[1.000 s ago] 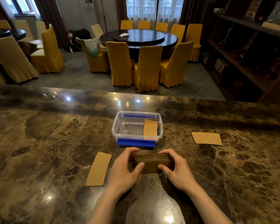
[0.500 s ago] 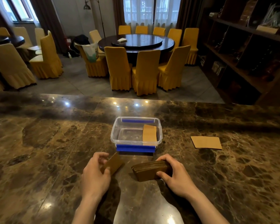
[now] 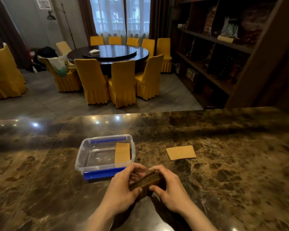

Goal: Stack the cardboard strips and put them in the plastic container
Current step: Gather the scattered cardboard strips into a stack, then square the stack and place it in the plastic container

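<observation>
A thick stack of brown cardboard strips stands on its edge on the marble counter, just in front of the plastic container. My left hand grips its left end and my right hand grips its right end. The clear plastic container with blue clips sits open beyond my hands, with one cardboard strip lying inside along its right wall. Another cardboard strip lies flat on the counter to the right of the container.
The dark marble counter stretches wide on both sides. Beyond its far edge lie a round dining table with yellow chairs and a dark wooden shelf unit at right.
My left hand picked up the strip lying at the left and brought it to the stack. Both hands now hold the stack together. The view has shifted left.
</observation>
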